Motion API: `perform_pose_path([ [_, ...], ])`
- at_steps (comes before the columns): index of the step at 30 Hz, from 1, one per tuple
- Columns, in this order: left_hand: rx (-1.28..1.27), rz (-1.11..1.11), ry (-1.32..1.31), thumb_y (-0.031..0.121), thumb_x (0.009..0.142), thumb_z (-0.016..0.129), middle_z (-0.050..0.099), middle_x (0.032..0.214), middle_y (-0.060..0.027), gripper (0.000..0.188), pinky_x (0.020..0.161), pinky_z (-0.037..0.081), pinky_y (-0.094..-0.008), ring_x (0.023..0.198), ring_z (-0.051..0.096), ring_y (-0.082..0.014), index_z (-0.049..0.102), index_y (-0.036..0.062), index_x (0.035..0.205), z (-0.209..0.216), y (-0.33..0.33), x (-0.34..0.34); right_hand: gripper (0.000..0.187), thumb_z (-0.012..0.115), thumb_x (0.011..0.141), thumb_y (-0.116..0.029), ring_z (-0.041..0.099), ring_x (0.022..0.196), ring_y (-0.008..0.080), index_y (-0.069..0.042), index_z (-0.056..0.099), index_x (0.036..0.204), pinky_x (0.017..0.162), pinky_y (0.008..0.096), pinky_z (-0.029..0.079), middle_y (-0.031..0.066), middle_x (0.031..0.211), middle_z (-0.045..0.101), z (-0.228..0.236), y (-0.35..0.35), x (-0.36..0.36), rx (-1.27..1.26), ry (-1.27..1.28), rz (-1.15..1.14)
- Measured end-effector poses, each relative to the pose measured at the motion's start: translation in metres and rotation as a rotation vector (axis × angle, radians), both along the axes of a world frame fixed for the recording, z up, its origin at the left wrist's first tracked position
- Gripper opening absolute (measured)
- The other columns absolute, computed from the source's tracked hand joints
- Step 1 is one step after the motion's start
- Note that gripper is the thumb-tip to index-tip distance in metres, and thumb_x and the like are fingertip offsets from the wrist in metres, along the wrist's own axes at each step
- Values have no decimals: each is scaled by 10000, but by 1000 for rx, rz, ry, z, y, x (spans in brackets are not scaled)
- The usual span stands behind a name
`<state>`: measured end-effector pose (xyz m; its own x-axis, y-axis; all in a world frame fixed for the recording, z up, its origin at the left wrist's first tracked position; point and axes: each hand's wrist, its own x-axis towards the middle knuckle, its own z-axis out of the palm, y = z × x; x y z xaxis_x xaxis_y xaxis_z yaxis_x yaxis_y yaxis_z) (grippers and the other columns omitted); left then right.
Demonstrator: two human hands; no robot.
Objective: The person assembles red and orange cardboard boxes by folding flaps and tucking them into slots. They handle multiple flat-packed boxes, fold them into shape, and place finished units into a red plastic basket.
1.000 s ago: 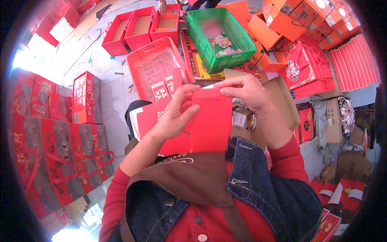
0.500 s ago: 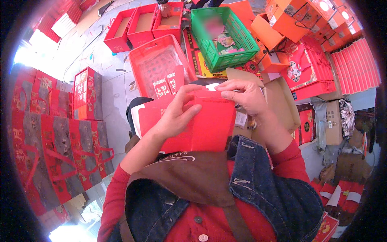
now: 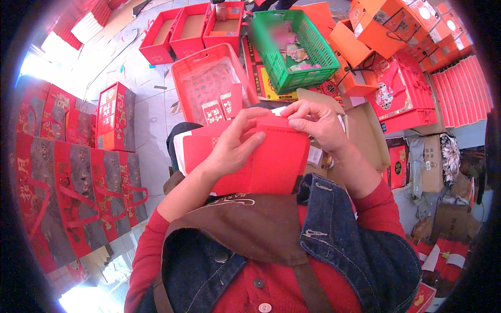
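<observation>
A folded red card carton [image 3: 282,161] lies on my lap, with a white edge showing at its left. My left hand [image 3: 237,143] rests over its upper middle, fingers curled at the far flap and thumb on the red face, holding the carton. At the far right edge, my right hand [image 3: 315,122] pinches the red flap between thumb and bent fingers, close to a small white piece [image 3: 278,111]. Red printed packets [image 3: 222,108] stand just past my left hand. Part of the carton is hidden beneath my hands.
Beyond my lap stand a red basket [image 3: 183,88] and a green crate [image 3: 334,67] with small packets inside. Open red boxes [image 3: 156,56] sit farther back. Red-and-grey gift bags [image 3: 70,193] line the left. Cardboard [image 3: 365,135] and orange boxes [image 3: 360,83] crowd the right.
The surroundings have shifted slightly to the right in view. Both hands keep nearly the same hold on the red carton, with only a slight movement of the fingers.
</observation>
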<state>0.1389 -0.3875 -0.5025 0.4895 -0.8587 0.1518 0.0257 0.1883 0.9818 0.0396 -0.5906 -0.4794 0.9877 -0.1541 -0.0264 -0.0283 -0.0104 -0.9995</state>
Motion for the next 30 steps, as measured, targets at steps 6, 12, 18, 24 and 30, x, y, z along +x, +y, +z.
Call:
perform_pose_path([
  [6,62,-24,-92,-7,892,497,393,1302,-100,438,1012,367,-361,1251,384,-205,347,47,1300,-2,0,2,140,681,766,-101,592,850,115,-57,630,889,766,284,487,70,1004,630,23,-6,20,-158,205,133],
  [12,-13,29,-77,-14,861,525,345,1364,-91,547,1038,338,-390,1262,386,-230,277,73,1341,-3,-1,-2,95,703,727,-98,570,932,130,-54,660,800,749,283,482,56,950,602,25,0,33,-305,-28,231],
  [18,10,35,-136,-11,862,527,361,1345,-95,460,1039,335,-391,1254,395,-238,349,63,1280,-4,2,-2,80,694,743,-89,566,923,124,-66,662,812,758,283,478,35,956,590,13,-1,28,-206,-2,234],
  [24,-49,74,-64,-2,873,513,415,1290,-91,365,1012,353,-373,1216,424,-224,400,66,1214,-8,5,0,95,672,779,-47,566,934,136,-29,652,869,789,290,478,48,966,586,4,6,11,12,-151,39],
  [30,-83,78,-5,0,885,501,427,1270,-86,306,986,370,-357,1185,442,-208,413,66,1171,-12,3,0,160,648,798,-6,549,996,163,-2,638,958,855,288,453,97,1060,571,-21,7,-17,-148,-205,-132],
])
